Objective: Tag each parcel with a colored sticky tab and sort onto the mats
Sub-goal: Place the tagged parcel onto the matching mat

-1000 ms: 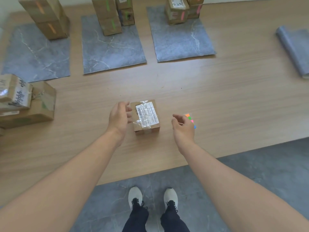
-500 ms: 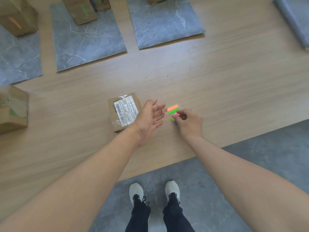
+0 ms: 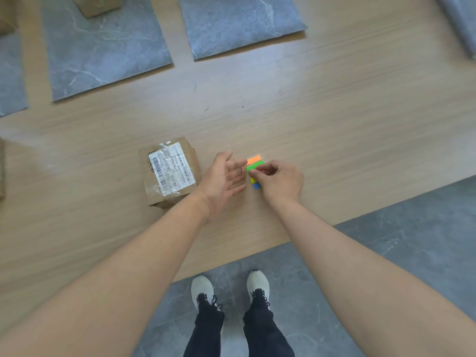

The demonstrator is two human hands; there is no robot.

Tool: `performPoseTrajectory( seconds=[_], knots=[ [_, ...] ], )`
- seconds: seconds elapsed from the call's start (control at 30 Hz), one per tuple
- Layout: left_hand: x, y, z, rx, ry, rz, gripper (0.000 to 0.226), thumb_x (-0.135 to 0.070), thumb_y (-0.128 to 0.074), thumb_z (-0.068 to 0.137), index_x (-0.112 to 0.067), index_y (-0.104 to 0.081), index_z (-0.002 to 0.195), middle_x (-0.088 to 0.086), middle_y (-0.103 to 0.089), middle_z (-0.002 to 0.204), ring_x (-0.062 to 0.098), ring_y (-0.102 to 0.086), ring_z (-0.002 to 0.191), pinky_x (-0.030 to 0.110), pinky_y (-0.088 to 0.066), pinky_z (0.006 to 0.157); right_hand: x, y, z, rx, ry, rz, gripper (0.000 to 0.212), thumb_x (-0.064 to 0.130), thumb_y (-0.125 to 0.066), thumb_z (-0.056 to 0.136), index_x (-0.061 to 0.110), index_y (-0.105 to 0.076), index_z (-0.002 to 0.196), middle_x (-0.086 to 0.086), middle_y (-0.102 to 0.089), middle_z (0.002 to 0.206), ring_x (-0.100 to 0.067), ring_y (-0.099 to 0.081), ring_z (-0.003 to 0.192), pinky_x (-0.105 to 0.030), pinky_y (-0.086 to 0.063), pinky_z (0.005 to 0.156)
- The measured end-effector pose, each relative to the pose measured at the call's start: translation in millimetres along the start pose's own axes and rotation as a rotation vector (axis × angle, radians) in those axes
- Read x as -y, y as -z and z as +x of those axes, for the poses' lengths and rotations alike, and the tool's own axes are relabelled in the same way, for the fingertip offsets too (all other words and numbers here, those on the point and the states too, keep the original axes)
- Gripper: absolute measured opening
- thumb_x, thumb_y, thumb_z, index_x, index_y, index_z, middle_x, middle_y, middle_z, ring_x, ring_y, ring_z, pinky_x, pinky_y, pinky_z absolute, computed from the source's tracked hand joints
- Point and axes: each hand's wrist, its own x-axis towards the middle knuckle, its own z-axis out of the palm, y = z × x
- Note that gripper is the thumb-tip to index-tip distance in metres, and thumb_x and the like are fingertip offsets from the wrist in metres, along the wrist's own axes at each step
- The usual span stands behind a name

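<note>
Green or red, I cannot tell which sticky tab (image 3: 255,166) my right grip (image 3: 280,181) pinches. I'd peel slowly from the free end while my released left grip (image 3: 224,179), at its nine o'clock, pins the pad (image 3: 254,159) to the counter (image 3: 334,119). Parcel (image 3: 168,171) sits farther at nine.

A wooden table (image 3: 334,112) above grey tiled floor (image 3: 425,228), white shoes (image 3: 202,288) on it

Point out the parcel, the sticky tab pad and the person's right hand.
parcel (image 3: 168,171), head view, on its white label.
sticky tab pad (image 3: 254,159), head view, on the orange strip.
right hand (image 3: 280,180), head view, on its back.
</note>
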Motion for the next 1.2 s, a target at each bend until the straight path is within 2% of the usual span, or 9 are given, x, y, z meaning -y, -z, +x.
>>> performPoseTrajectory(
  seconds=[0.07,0.3,0.47,0.6,0.77,0.83,0.93,1.1,1.2],
  knots=[
    [0,1,0,-0.001,-0.007,-0.027,0.060,-0.046,-0.030,0.105,-0.005,-0.054,0.141,0.017,-0.050,0.149,0.025,-0.046,0.139,0.044,-0.040,0.115,0,1,0,0.006,-0.009,0.021,0.013,0.036,-0.086,0.079,0.025,-0.081,0.085,0.008,-0.075,0.076,-0.004,-0.067,0.071,-0.019,-0.045,0.068],
    [1,-6,1,-0.008,-0.015,-0.019,0.058,-0.046,-0.030,0.105,-0.006,-0.058,0.136,0.018,-0.057,0.142,0.025,-0.055,0.131,0.040,-0.041,0.115,-3,5,0,0.024,0.014,0.033,0.013,0.033,-0.086,0.078,0.024,-0.081,0.087,0.008,-0.077,0.080,-0.003,-0.069,0.074,-0.020,-0.050,0.077],
    [1,-8,0,-0.080,-0.065,0.140,0.058,-0.042,-0.024,0.107,-0.006,-0.056,0.140,0.013,-0.055,0.145,0.019,-0.049,0.137,0.035,-0.033,0.119,3,4,8,0.042,-0.055,-0.025,0.023,0.042,-0.090,0.072,0.026,-0.078,0.084,0.011,-0.070,0.071,-0.002,-0.065,0.071,-0.010,-0.039,0.060],
    [1,-11,1,-0.096,-0.093,0.255,0.053,-0.036,-0.026,0.108,-0.004,-0.054,0.140,0.006,-0.056,0.144,0.012,-0.050,0.135,0.028,-0.035,0.115,1,6,10,0.057,-0.052,-0.018,0.020,0.040,-0.089,0.074,0.025,-0.080,0.085,0.008,-0.076,0.078,-0.005,-0.070,0.076,-0.019,-0.047,0.067],
    [-7,-11,5,-0.082,-0.023,0.338,0.048,-0.037,-0.031,0.106,-0.008,-0.062,0.127,0.002,-0.062,0.120,0.011,-0.055,0.120,0.026,-0.040,0.104,-4,7,9,0.045,-0.025,0.004,0.014,0.035,-0.086,0.079,0.024,-0.080,0.085,0.009,-0.073,0.073,-0.003,-0.067,0.070,-0.016,-0.047,0.066],
    [-9,-11,8,-0.088,-0.001,0.337,0.045,-0.038,-0.032,0.105,-0.010,-0.064,0.119,0.001,-0.064,0.111,0.012,-0.056,0.115,0.027,-0.042,0.101,-6,8,9,0.045,0.005,0.005,0.010,0.033,-0.084,0.082,0.024,-0.079,0.084,0.011,-0.070,0.071,0.001,-0.061,0.063,-0.013,-0.044,0.062],
    [-9,-11,12,-0.100,0.015,0.323,0.044,-0.038,-0.033,0.104,-0.010,-0.065,0.115,0.000,-0.065,0.107,0.011,-0.058,0.111,0.028,-0.044,0.101,-10,7,7,0.023,0.060,-0.015,0.009,0.031,-0.081,0.083,0.024,-0.075,0.084,0.014,-0.064,0.066,0.002,-0.056,0.058,-0.019,-0.044,0.064],
    [-8,-11,13,-0.113,0.017,0.304,0.043,-0.037,-0.034,0.104,-0.009,-0.065,0.118,0.003,-0.065,0.113,0.012,-0.058,0.111,0.029,-0.044,0.101,-21,0,1,-0.058,0.249,-0.062,0.016,0.027,-0.077,0.080,0.025,-0.073,0.096,0.008,-0.064,0.071,-0.009,-0.058,0.066,-0.027,-0.044,0.067],
    [-9,-11,13,-0.129,-0.008,0.318,0.045,-0.036,-0.035,0.104,-0.006,-0.064,0.121,0.005,-0.065,0.113,0.014,-0.060,0.110,0.032,-0.045,0.103,-32,-5,1,-0.127,0.374,-0.053,0.016,0.027,-0.078,0.083,0.026,-0.080,0.098,0.004,-0.063,0.083,-0.010,-0.055,0.065,-0.011,-0.038,0.062]
  ],
)
